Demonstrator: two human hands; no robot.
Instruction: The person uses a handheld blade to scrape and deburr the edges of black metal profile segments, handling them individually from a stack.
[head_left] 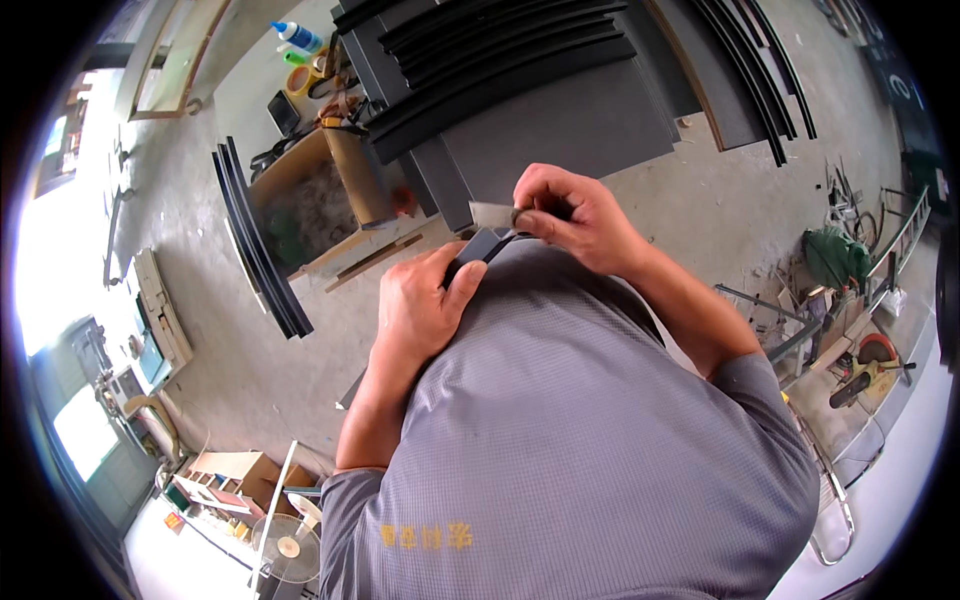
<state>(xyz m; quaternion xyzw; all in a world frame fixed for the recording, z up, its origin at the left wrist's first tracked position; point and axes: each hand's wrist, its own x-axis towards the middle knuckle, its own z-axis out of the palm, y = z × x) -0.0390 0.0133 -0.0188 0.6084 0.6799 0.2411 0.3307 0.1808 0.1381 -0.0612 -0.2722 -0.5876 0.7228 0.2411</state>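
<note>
Dark gray bar (478, 254) held out at the belly of a gray shirt (600, 400), clamped between thumb and fingers of the left hand (418, 300), with its upper end angled toward the right hand (580, 220). Pinched there between thumb and curled fingers: a thin, flat, pale piece (490, 214), jutting leftward just beside the bar's upper end; impossible to tell whether touching it or slightly apart. Beyond both hands, dark gray panels (570, 125) with long black strips (500, 62) laid across them. To the left, an open brown box (355, 180), and past it a blue-and-white bottle (298, 38). At lower left, well apart from everything in hand, a round fan (288, 547).
</note>
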